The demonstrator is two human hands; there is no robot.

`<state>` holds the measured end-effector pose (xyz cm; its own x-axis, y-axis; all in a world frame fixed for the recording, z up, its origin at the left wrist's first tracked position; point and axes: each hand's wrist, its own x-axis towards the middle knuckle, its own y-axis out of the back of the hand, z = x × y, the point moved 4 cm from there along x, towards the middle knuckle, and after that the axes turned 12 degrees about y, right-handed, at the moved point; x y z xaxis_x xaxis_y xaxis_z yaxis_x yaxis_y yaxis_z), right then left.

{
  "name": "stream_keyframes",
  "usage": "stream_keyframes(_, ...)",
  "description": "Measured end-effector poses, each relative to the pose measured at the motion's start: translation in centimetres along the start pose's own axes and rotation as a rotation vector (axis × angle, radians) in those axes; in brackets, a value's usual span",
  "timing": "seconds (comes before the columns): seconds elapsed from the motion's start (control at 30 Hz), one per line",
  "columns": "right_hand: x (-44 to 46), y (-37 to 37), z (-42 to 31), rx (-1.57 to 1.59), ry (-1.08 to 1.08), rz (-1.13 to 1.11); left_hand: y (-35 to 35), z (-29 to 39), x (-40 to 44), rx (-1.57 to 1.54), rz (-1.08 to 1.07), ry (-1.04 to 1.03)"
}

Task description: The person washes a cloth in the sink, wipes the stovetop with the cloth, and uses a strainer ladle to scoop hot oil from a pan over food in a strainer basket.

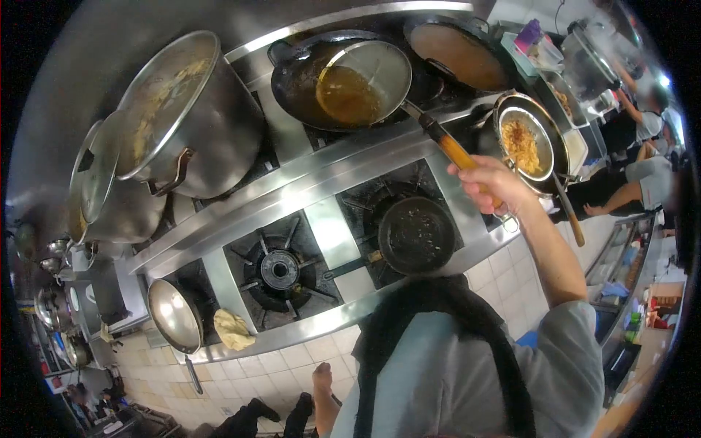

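My right hand [495, 179] is wrapped round the wooden handle of a round strainer [383, 69]. The strainer's bowl rests over a dark wok [293, 86] on the back burner, with brown liquid showing in its lower part. Low in the view, beside my body, hangs my left hand [321, 376]. Its fingers look curled in, and whatever they may hold is hidden. Right of the wok, a second strainer [524, 144] holds golden fried pieces over a dark round pan.
A black frying pan [416, 235] sits on a front burner; a steel pan [175, 315] and a yellowish cloth [232, 330] lie at the left. Large pots [212, 124] stand back left. Another wok [460, 51] holds brown liquid. Other people [646, 117] are at the right.
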<state>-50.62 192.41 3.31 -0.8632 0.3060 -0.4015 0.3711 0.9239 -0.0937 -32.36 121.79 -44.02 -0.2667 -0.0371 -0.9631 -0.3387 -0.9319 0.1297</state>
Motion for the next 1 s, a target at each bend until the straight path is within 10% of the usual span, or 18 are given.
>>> stream_keyframes(0.13,1.8,-1.8,1.3,0.127,0.006,-0.073,-0.9,0.4,-3.3,-0.03,0.128,0.033)
stream_keyframes(0.2,2.8,-3.3,1.6,0.264,0.005,-0.109,-1.2,1.7,-4.1,0.264,0.143,-0.505)
stream_keyframes(0.53,7.9,-7.1,1.9,0.419,0.099,-0.14,-0.9,-1.3,-4.4,0.357,0.196,-0.45)
stream_keyframes(0.6,8.3,-7.3,1.7,0.412,0.121,-0.141,-2.6,2.2,-10.0,0.015,0.275,0.042)
stream_keyframes(0.7,8.2,-7.3,1.1,0.459,0.141,-0.104,-0.7,-3.5,-2.6,0.235,0.178,-0.559)
stream_keyframes(0.8,7.6,-6.6,0.8,0.443,0.152,-0.08,-2.5,1.0,-7.8,0.184,0.177,-0.066)
stream_keyframes(1.0,5.6,-4.0,-1.6,0.223,0.274,0.001,-3.3,2.4,-7.7,0.076,0.185,-0.164)
